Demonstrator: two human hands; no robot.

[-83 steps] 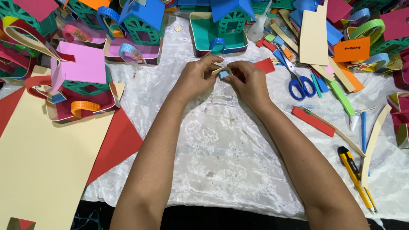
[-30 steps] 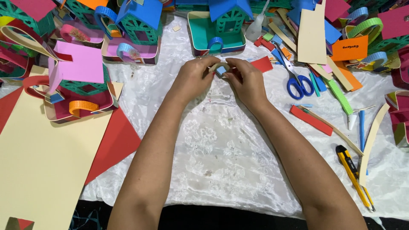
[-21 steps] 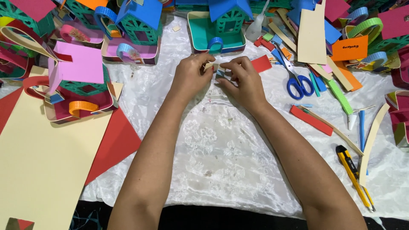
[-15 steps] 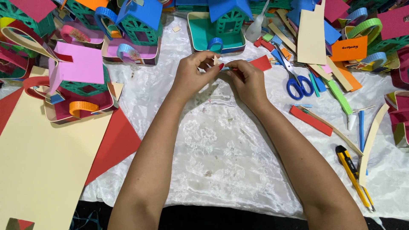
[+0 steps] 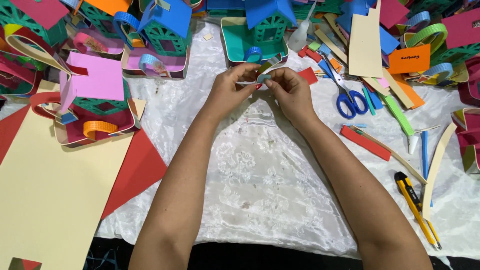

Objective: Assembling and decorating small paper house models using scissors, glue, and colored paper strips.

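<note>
While the white lace cloth (image 5: 260,190) spreads across the whole table, the cream card sheet (image 5: 45,200) lies at eight o'clock with a red sheet (image 5: 135,170) under its edge, and paper houses crowd the far rim — a teal house with a blue roof (image 5: 260,30) at twelve o'clock, a pink-roofed one (image 5: 95,95) at ten. Blue-handled scissors (image 5: 350,97) rest at two o'clock, a yellow craft knife (image 5: 415,205) at four. Both hands meet just short of the teal house: the left hand (image 5: 230,92) and right hand (image 5: 290,90) have fingertips pinched together on a small paper strip (image 5: 263,75), pale blue where it curls, with a tan end sticking up. To my eye the curl is being shaped; done well, that means rolling it evenly between thumbs and forefingers — light pressure, no crease — and keeping the edges aligned so the loop closes square.
</note>
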